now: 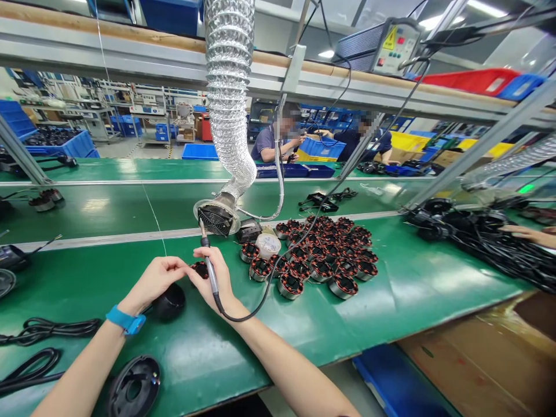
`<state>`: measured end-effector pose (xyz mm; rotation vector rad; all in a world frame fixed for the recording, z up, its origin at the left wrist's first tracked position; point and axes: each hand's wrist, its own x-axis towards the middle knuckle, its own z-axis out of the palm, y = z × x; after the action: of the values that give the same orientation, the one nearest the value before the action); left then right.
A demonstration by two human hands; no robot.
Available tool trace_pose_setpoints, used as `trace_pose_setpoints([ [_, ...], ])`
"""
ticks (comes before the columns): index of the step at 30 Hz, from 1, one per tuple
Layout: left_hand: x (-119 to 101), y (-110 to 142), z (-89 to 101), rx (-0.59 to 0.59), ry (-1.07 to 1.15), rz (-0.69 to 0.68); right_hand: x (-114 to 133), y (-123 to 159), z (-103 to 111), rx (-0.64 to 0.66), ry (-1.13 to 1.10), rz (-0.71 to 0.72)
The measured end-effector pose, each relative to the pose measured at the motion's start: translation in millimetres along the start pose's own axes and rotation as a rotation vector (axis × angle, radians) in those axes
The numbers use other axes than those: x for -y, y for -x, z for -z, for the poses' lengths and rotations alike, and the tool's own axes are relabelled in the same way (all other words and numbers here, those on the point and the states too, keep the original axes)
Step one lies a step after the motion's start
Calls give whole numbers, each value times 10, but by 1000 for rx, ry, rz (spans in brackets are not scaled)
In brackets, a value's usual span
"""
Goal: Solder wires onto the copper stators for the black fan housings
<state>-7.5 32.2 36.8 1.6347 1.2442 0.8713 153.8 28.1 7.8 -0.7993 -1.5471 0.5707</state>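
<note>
My right hand (219,272) is closed around a soldering iron (211,269), its tip pointing up near the round fan inlet of an extraction hose. A copper-wound stator (200,269) sits behind the fingers of this hand, partly hidden. My left hand (158,281) is closed in a pinch beside that stator, its fingertips meeting the right hand's. A thin strand of solder wire (152,208) hangs from above and runs down to my left hand; its end is hidden. Under the left wrist, which wears a blue band (125,319), stands a black rounded housing (169,301).
Several stators (321,269) crowd the green bench (403,289) to the right, around a whitish round container (268,245). The silver hose (230,87) hangs ahead. Black cables (52,329) and a round black cover (134,385) lie near left. Co-workers (275,139) sit opposite; another person's hand (527,233) is far right.
</note>
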Motion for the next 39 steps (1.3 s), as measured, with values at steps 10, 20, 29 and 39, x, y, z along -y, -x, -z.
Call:
trace_pose_setpoints([
  [10, -8, 31, -55, 73, -141, -57, -10, -20, -29, 108, -46, 100],
  [20, -70, 18, 65, 103, 35, 134, -100, -25, 15, 61, -35, 3],
  [29, 30, -7, 55, 94, 219, 362, -225, 75, -59, 201, 39, 5],
  [39, 100, -63, 70, 3, 246, 382, -206, -19, 206, 16, -100, -181],
])
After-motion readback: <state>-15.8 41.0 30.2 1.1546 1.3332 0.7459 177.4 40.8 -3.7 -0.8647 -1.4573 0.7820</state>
